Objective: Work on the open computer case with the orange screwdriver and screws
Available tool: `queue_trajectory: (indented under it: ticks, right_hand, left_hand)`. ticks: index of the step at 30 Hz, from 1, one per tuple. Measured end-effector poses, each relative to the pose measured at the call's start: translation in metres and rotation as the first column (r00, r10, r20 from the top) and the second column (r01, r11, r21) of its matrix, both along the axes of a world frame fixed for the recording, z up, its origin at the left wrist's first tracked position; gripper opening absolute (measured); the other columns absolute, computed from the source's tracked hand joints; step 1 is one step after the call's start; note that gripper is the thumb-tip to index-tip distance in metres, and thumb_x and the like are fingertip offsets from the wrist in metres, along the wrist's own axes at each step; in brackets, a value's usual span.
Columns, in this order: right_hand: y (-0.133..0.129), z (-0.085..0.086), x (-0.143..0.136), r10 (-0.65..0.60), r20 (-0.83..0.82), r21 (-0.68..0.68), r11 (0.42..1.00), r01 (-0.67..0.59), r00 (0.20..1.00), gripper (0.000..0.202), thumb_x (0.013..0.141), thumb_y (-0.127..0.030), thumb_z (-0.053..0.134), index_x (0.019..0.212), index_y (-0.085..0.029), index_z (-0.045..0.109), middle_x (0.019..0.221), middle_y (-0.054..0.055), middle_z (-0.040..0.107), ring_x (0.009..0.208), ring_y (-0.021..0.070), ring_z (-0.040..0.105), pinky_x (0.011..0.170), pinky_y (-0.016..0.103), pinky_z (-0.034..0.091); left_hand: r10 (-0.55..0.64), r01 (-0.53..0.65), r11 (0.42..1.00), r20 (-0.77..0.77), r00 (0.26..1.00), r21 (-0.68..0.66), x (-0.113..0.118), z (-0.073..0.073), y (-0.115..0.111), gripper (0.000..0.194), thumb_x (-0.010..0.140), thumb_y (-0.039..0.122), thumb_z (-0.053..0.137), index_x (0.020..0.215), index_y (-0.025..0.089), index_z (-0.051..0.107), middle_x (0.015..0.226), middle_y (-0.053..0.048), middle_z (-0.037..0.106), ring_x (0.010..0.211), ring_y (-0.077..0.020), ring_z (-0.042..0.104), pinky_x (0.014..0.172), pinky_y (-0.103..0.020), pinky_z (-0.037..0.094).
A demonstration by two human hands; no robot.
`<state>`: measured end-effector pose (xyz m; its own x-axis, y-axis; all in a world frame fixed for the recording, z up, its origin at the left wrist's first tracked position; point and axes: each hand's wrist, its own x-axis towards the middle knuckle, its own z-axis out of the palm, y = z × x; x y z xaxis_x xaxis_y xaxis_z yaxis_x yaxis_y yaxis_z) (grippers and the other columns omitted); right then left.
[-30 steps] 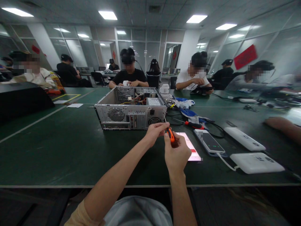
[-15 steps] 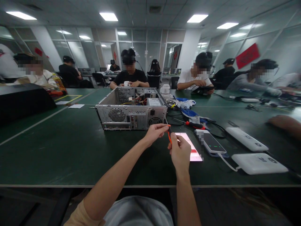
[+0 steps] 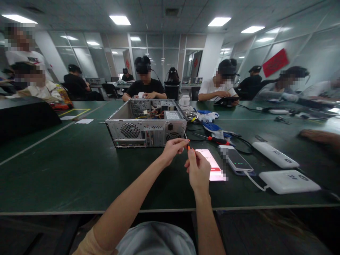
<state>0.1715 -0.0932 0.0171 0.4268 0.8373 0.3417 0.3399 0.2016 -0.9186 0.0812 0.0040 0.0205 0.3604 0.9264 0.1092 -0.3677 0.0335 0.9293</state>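
The screwdriver (image 3: 188, 145) is in both hands, in front of the right end of the case (image 3: 138, 133). The left hand (image 3: 171, 151) has its thumb and forefinger pinched together at the front of the handle, near where the shaft begins. The right hand (image 3: 198, 170) wraps the rear of the handle, its fingers curled in and the thumb laid along it. The thin shaft slants away toward the panel near its right edge — whether the tip touches metal, I cannot tell.

The case lies on the bench (image 3: 66, 177) with its top side open, showing wires (image 3: 158, 114) and a silver power supply (image 3: 172, 115). Its vented panel faces the camera wearer.

Right of the case are blue-and-white gloves (image 3: 211, 128), and just nearer than these a red-and-black driver (image 3: 218, 140) lies on the bench. A pink-lit phone (image 3: 205, 159) lies partly behind the right hand, with a dark-screened phone (image 3: 240, 161) to its right. Farther right sit two white power banks (image 3: 276, 155) — the nearer one is joined by a white cable (image 3: 255, 181) to the dark-screened phone. Beyond the case, a person (image 3: 145, 86) in black sits holding a small white object (image 3: 141, 95).
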Motion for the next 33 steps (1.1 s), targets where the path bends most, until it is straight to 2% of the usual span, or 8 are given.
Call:
queue_trajectory:
  ticks: [4, 9, 15, 19, 23, 27, 30, 33]
  right_hand:
    - [0.000, -0.002, -0.003, -0.118, 0.205, 0.035, 0.993, 0.114, 0.972, 0.043, 0.090, -0.060, 0.054, 0.088, -0.019, 0.066, 0.065, 0.000, 0.063, 0.056, 0.0146, 0.056, 0.055, 0.026, 0.040]
    - [0.001, -0.005, -0.007, -0.214, 0.210, 0.147, 0.972, 0.186, 0.954, 0.043, 0.085, -0.048, 0.064, 0.116, -0.019, 0.054, 0.068, -0.005, 0.061, 0.053, 0.0141, 0.056, 0.054, 0.026, 0.043]
    - [0.003, -0.009, -0.009, -0.252, 0.185, 0.252, 0.946, 0.202, 0.950, 0.031, 0.085, -0.045, 0.066, 0.100, -0.019, 0.059, 0.083, 0.003, 0.068, 0.066, 0.0157, 0.064, 0.060, 0.028, 0.051]
    - [0.004, -0.012, -0.011, -0.265, 0.138, 0.248, 0.942, 0.226, 0.954, 0.035, 0.084, -0.049, 0.067, 0.100, -0.017, 0.061, 0.082, 0.005, 0.070, 0.067, 0.0168, 0.066, 0.060, 0.029, 0.053]
    - [0.004, -0.011, -0.010, -0.265, 0.131, 0.266, 0.938, 0.224, 0.955, 0.034, 0.085, -0.047, 0.068, 0.101, -0.018, 0.062, 0.085, 0.005, 0.071, 0.069, 0.0165, 0.067, 0.062, 0.028, 0.054]
    - [0.002, -0.009, -0.009, -0.238, 0.158, 0.306, 0.935, 0.182, 0.958, 0.033, 0.086, -0.046, 0.069, 0.103, -0.019, 0.063, 0.085, 0.003, 0.071, 0.071, 0.0154, 0.067, 0.064, 0.027, 0.054]
    - [0.001, -0.007, -0.008, -0.178, 0.168, 0.295, 0.948, 0.123, 0.969, 0.033, 0.087, -0.046, 0.067, 0.105, -0.019, 0.063, 0.088, 0.004, 0.071, 0.070, 0.0147, 0.067, 0.060, 0.025, 0.054]
    - [0.001, -0.007, -0.007, -0.177, 0.157, 0.295, 0.947, 0.125, 0.972, 0.030, 0.092, -0.045, 0.060, 0.107, -0.019, 0.063, 0.092, 0.006, 0.073, 0.073, 0.0154, 0.069, 0.062, 0.025, 0.055]
  left_hand:
    - [0.012, -0.012, 1.000, 0.000, 1.000, -0.002, 0.001, 0.002, -0.001, 0.045, 0.056, 0.050, 0.088, 0.078, 0.012, 0.073, 0.063, 0.001, 0.058, 0.053, -0.0052, 0.042, 0.051, -0.022, 0.030]
    - [0.033, -0.033, 0.999, -0.005, 0.999, -0.015, 0.000, 0.003, -0.001, 0.045, 0.056, 0.052, 0.087, 0.073, 0.014, 0.071, 0.063, 0.001, 0.058, 0.053, -0.0062, 0.043, 0.051, -0.022, 0.030]
    - [0.022, -0.022, 0.999, 0.006, 1.000, -0.024, 0.000, 0.001, 0.001, 0.043, 0.059, 0.052, 0.086, 0.070, 0.014, 0.068, 0.062, 0.002, 0.055, 0.054, -0.0066, 0.045, 0.052, -0.021, 0.033]
    - [-0.039, 0.045, 0.995, 0.065, 0.997, -0.091, 0.000, 0.001, 0.000, 0.039, 0.067, 0.048, 0.083, 0.079, 0.013, 0.070, 0.072, -0.003, 0.064, 0.061, -0.0097, 0.054, 0.059, -0.022, 0.042]
    - [-0.092, 0.115, 0.981, 0.147, 0.985, -0.157, 0.000, 0.004, -0.002, 0.030, 0.074, 0.034, 0.077, 0.093, 0.012, 0.073, 0.091, -0.009, 0.072, 0.072, -0.0130, 0.062, 0.067, -0.024, 0.047]
    - [-0.095, 0.131, 0.977, 0.207, 0.974, -0.169, -0.001, 0.005, -0.003, 0.022, 0.076, 0.026, 0.074, 0.092, 0.012, 0.074, 0.089, -0.008, 0.072, 0.070, -0.0118, 0.062, 0.068, -0.024, 0.048]
    - [-0.099, 0.142, 0.972, 0.218, 0.971, -0.189, -0.001, 0.003, -0.002, 0.021, 0.076, 0.027, 0.075, 0.091, 0.012, 0.074, 0.087, -0.007, 0.072, 0.070, -0.0119, 0.062, 0.069, -0.024, 0.048]
    - [-0.115, 0.158, 0.970, 0.226, 0.967, -0.183, -0.001, 0.001, -0.002, 0.022, 0.076, 0.028, 0.076, 0.093, 0.013, 0.074, 0.090, -0.007, 0.072, 0.073, -0.0122, 0.063, 0.071, -0.025, 0.048]
